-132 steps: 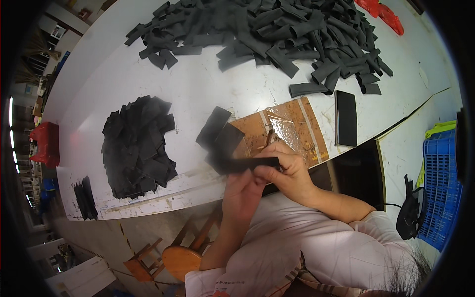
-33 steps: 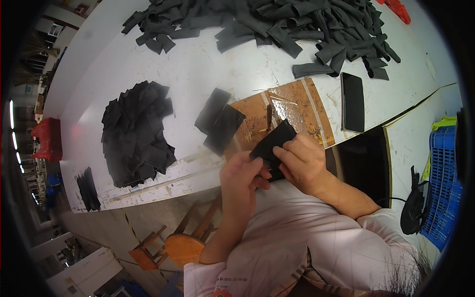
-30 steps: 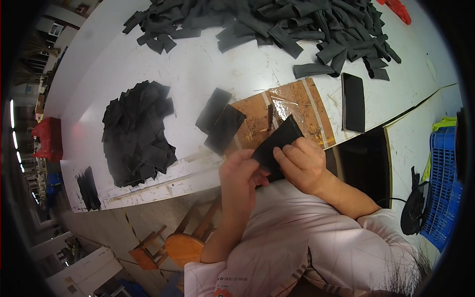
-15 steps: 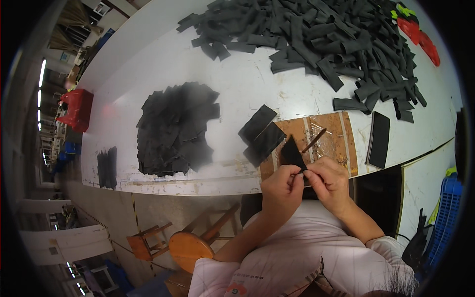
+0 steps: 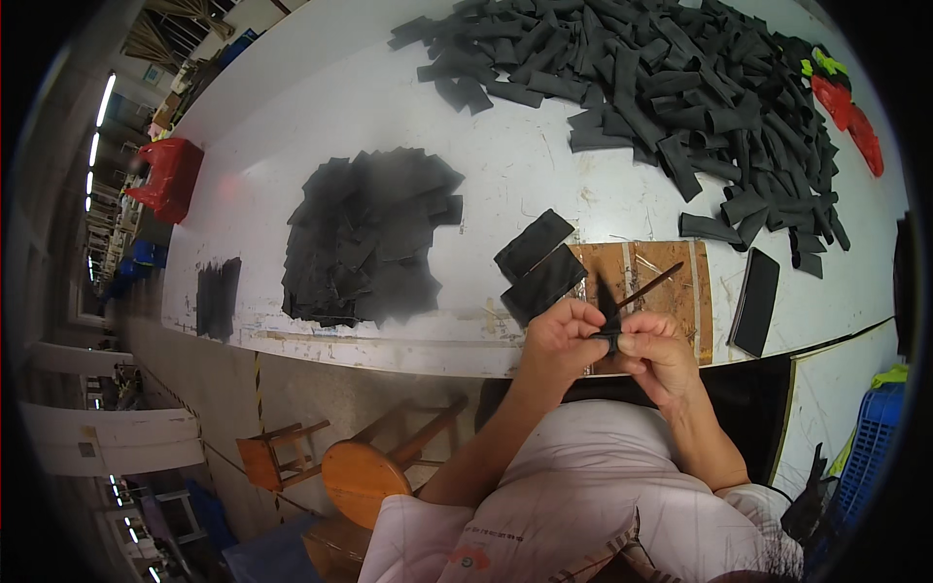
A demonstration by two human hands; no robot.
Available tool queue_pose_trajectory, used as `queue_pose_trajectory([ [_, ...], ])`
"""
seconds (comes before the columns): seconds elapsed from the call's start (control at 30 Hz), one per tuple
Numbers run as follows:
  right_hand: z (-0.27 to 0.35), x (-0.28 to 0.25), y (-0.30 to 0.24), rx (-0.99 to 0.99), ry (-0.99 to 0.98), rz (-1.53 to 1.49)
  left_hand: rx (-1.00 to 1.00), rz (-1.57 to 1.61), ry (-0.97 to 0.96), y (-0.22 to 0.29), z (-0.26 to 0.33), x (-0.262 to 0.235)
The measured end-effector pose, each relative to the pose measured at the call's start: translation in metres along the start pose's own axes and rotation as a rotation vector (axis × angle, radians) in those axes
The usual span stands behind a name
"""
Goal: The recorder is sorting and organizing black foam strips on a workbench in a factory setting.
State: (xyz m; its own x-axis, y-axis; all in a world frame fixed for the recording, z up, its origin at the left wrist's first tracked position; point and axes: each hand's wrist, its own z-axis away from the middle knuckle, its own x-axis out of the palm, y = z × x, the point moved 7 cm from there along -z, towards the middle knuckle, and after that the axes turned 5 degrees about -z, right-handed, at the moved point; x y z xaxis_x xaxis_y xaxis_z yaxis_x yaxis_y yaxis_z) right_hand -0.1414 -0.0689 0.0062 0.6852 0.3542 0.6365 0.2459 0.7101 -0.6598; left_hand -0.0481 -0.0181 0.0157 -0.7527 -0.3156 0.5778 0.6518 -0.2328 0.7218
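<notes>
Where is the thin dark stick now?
In the head view, the thin dark stick lies slanted on the brown cardboard sheet, just above the right hand.

Left hand (image 5: 562, 335): raised before the chest, fingers curled inward, thumb and fingertips pinched toward the right hand. Right hand (image 5: 657, 352): alongside and touching the left, fingers bent, thumb pressed forward at the shared pinch point. Both forearms rose bare from the lower edge, elbows bent, converging upward; the left forearm ran long and slanted, the right shorter and steeper.
</notes>
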Motion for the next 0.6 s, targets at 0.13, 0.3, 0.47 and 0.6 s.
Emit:
queue_pose_trajectory([
  [0.13,0.005,0.017,0.011,0.119,-0.202,-0.315,0.471,-0.445,0.307,0.02,0.008,-0.002],
  [0.3,0.002,0.0,-0.002,-0.071,-0.032,-0.022,0.289,-0.268,0.129,0.024,0.01,0.009],
  [0.47,0.021,0.026,-0.016,-0.16,-0.25,-0.025,0.068,0.096,-0.454,0.009,0.024,0.039],
  [0.6,0.025,0.027,-0.053,-0.58,-0.26,0.215,0.569,-0.497,-0.328,0.05,0.033,0.058],
])
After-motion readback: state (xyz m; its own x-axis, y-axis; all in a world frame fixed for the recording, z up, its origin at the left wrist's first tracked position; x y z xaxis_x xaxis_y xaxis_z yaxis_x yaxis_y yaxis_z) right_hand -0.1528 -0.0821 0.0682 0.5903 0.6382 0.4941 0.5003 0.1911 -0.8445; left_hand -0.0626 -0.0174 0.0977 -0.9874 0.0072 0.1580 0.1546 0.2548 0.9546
